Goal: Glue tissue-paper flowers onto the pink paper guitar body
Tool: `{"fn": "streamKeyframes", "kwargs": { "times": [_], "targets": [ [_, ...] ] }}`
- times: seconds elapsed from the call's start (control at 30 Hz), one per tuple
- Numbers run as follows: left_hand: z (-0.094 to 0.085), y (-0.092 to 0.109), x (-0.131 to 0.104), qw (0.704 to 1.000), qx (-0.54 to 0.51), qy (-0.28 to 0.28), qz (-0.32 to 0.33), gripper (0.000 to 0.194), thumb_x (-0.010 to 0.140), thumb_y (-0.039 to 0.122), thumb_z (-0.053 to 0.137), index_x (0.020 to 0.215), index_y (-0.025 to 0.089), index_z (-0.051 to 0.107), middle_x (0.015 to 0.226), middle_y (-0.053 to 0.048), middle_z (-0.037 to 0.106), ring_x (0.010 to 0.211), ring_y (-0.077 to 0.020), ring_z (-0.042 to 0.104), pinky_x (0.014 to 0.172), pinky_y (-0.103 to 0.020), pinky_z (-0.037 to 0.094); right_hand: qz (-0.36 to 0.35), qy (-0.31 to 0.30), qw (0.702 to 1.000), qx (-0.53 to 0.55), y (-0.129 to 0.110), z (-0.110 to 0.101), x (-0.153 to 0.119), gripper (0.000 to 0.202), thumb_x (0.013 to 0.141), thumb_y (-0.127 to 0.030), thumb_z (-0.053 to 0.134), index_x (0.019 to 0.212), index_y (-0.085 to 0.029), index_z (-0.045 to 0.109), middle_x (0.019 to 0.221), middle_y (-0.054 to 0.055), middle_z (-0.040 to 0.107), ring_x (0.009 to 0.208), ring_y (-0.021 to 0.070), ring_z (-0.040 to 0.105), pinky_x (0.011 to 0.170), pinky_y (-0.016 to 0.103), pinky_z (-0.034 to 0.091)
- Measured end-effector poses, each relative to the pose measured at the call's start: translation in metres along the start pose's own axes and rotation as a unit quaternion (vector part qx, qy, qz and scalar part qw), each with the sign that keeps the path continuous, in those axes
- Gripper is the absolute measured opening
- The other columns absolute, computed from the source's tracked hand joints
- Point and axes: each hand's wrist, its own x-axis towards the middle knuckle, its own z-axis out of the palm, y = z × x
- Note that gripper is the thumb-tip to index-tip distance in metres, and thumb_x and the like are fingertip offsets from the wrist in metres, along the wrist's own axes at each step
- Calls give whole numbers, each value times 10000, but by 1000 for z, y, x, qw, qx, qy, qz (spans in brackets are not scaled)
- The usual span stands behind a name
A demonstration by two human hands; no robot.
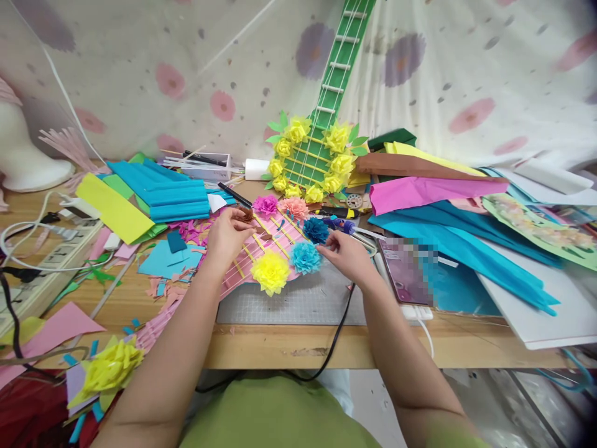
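Observation:
A pink paper guitar body (233,274) with yellow strips lies on the grey cutting mat (289,308). At its upper left my left hand (228,236) has its fingers closed on a brown paper flower (245,214), partly hidden by the fingers. My right hand (346,254) is at the right edge, fingers loosely bent and apart, its fingertips beside a dark blue paper flower (316,230) and a light blue paper flower (305,257). A yellow paper flower (270,272) sits low on the body. Magenta (265,205) and salmon (293,208) paper flowers sit along the top.
Behind, a green paper guitar (333,87) ringed with yellow flowers leans on the curtain. A glue gun (339,224), yellow cutter (336,212) and phone (403,270) lie right. Folded crepe paper (163,190) and paper scraps (163,258) cover the left. A black cable (342,320) crosses the front edge.

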Motion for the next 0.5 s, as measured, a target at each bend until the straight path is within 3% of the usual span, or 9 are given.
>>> {"fn": "streamKeyframes", "kwargs": {
  "times": [0.3,0.5],
  "targets": [
    [-19,-7,-11,999,30,19,-8,362,610,269,741,923,215,568,747,2,720,720,-183,673,679,-290,475,-129,-63,987,74,-64,24,51,110,778,-298,599,787,-191,578,777,17,623,701,141,544,605,250,356],
    [-49,-36,-8,999,26,13,-36,342,677,273,649,1010,203,676,811,-42,733,781,-209,678,696,-312,507,-264,-126,956,27,-75,46,69,112,753,-163,640,861,-185,660,926,50,617,912,180,542,774,278,388]
  ]
}}
